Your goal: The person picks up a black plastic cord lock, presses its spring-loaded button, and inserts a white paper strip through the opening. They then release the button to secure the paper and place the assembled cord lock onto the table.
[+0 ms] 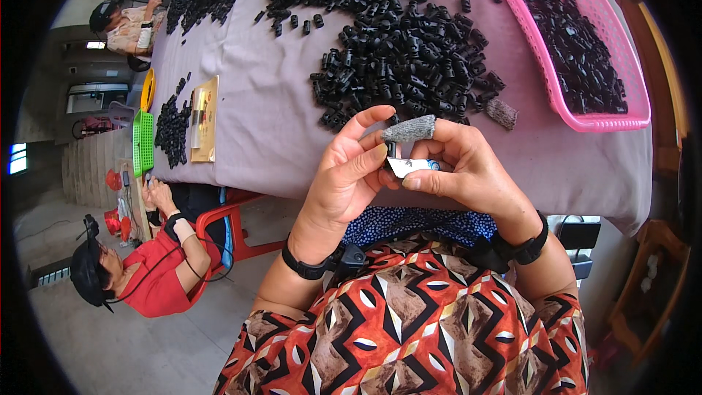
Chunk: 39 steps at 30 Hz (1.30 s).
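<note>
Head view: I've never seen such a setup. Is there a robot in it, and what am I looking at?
No robot here: a person works by hand. The single picture comes from a wide fisheye camera worn on that person's head, looking down, so straight edges bend near the rim. On the pale purple cloth lie heaps of small black parts; a pink basket at right holds more. The left grip pinches one black piece; the right grip holds a flat whitish piece close to it; whether they touch is unclear. A grey knitted finger cover is worn on the right.
</note>
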Each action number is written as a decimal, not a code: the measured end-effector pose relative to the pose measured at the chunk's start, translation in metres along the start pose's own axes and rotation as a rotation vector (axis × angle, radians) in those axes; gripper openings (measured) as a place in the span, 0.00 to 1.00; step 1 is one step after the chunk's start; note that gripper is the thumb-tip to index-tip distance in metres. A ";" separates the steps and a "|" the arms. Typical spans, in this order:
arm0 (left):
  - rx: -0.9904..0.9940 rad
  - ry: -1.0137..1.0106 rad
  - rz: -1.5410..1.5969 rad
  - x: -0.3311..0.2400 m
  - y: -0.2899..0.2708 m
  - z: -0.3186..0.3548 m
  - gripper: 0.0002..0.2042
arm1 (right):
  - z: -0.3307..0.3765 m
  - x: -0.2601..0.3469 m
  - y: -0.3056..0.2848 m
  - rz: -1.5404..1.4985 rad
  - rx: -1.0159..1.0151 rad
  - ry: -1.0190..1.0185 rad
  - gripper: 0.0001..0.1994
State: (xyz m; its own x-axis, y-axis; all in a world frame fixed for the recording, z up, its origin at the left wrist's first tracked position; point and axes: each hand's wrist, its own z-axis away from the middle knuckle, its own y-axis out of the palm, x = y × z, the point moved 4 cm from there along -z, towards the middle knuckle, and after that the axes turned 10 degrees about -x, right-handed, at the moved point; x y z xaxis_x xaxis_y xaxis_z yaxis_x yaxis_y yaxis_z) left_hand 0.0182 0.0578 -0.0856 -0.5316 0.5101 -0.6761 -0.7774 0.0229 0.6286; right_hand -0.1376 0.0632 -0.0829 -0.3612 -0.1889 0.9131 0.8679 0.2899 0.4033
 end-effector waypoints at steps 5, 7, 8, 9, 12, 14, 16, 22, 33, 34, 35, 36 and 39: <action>-0.014 0.003 -0.013 0.000 -0.003 0.000 0.23 | 0.000 0.002 0.003 0.021 0.022 0.026 0.15; 0.007 0.000 -0.001 0.000 -0.004 -0.001 0.23 | -0.001 0.000 0.003 0.008 0.006 0.006 0.15; 0.029 -0.013 0.009 0.000 -0.002 0.000 0.22 | -0.002 0.000 0.002 -0.004 -0.009 -0.016 0.15; 0.050 -0.026 0.019 0.000 -0.001 0.000 0.22 | -0.002 0.000 0.002 -0.004 -0.009 -0.016 0.15; 0.030 -0.018 0.018 0.002 -0.002 0.000 0.22 | -0.001 0.000 0.001 -0.028 -0.007 -0.018 0.15; 0.014 -0.010 0.005 0.002 -0.003 0.000 0.22 | 0.000 0.002 0.001 0.035 0.054 0.040 0.15; -0.002 -0.004 -0.008 0.002 -0.005 0.000 0.23 | 0.001 0.003 0.001 0.032 0.047 0.035 0.15; 0.022 -0.050 0.005 0.002 -0.002 0.001 0.22 | -0.001 0.003 0.002 -0.019 0.003 0.011 0.15; 0.051 -0.054 0.033 0.002 -0.002 0.000 0.23 | -0.001 -0.001 0.002 -0.022 -0.010 -0.017 0.15; 0.050 -0.054 0.033 0.002 -0.003 0.000 0.23 | -0.001 -0.001 0.002 -0.009 0.001 -0.019 0.15; 0.044 -0.039 0.026 0.003 -0.005 -0.001 0.23 | -0.001 -0.001 0.002 0.003 0.012 -0.020 0.15; 0.038 -0.025 0.021 0.004 -0.006 -0.002 0.23 | -0.001 0.000 0.001 0.003 0.011 -0.019 0.15; 0.018 -0.030 0.022 0.003 -0.006 -0.002 0.23 | -0.001 0.000 0.001 0.051 0.054 0.019 0.14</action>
State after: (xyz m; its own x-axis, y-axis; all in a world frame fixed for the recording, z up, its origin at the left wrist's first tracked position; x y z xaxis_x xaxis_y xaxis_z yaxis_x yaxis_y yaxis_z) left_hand 0.0204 0.0573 -0.0919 -0.5379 0.5366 -0.6502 -0.7591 0.0271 0.6504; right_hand -0.1363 0.0628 -0.0820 -0.3099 -0.1904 0.9315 0.8652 0.3498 0.3594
